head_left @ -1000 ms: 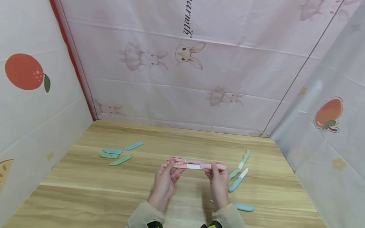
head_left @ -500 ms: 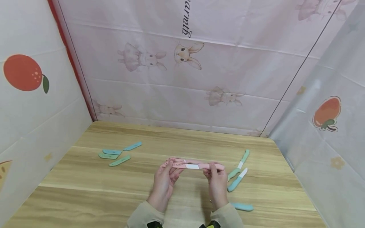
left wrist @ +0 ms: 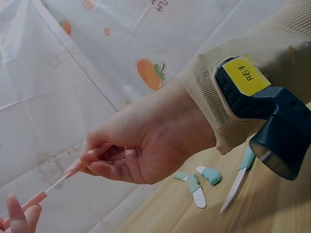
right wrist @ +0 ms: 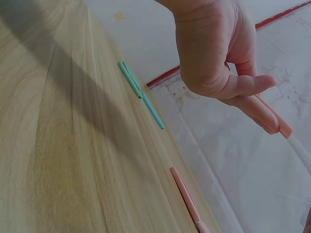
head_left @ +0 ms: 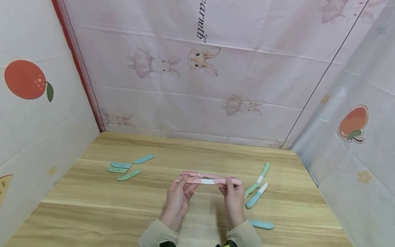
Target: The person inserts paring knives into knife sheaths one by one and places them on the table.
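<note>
Left hand (head_left: 177, 202) pinches pink cover (head_left: 194, 180); right hand (head_left: 233, 203) grips pink knife (head_left: 218, 181) above desk (head_left: 92, 209). Slightly less blade (head_left: 207, 181) shows than a second ago; cover apparently sliding further on. Another covered pink knife (head_left: 192, 174) lies beyond.

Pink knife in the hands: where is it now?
In the head view, the pink knife is low, just right of centre, its cover pinched by the left hand, its handle by the right hand; a second pink knife lies on the table beyond.
</note>
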`<state>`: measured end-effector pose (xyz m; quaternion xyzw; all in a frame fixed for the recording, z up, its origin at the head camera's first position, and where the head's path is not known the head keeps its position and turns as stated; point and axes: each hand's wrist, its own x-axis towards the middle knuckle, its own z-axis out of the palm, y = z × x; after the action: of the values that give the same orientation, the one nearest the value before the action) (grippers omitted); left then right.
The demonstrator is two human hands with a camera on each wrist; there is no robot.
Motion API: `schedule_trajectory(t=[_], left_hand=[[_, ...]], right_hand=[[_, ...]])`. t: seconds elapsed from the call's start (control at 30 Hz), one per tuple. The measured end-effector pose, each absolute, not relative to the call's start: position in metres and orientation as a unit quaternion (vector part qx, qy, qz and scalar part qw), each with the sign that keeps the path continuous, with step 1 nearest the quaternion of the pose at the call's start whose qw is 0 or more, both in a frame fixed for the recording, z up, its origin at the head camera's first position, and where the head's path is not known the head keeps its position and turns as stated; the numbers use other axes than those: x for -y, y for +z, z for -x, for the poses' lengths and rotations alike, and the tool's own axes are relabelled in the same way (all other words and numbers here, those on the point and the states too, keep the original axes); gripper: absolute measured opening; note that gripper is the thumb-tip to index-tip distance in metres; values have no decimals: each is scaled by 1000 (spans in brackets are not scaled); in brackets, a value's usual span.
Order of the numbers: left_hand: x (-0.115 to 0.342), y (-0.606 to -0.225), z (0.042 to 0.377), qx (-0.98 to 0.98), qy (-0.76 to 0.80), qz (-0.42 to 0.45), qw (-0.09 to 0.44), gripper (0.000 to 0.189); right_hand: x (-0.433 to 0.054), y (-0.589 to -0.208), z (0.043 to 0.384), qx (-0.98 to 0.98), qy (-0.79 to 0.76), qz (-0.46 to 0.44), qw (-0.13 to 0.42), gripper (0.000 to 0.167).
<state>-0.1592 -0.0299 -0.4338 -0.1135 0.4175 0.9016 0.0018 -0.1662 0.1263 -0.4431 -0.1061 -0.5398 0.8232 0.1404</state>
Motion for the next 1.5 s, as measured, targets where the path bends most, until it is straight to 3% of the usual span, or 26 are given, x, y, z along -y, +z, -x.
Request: schedule_trajectory(t=[0.2,0.5,1.5], left_hand=[[28,-433,160,-421,901,106,0,34],[23,-431,160,-416,902,118,5,23],[23,-431,158,-418,900,121,5,34]], right_hand=[[-126,-441,168,537,825,106,139,9],[-122,-440,169,546,821,107,131,9],[-120,-443,162,538,824,109,139,9]])
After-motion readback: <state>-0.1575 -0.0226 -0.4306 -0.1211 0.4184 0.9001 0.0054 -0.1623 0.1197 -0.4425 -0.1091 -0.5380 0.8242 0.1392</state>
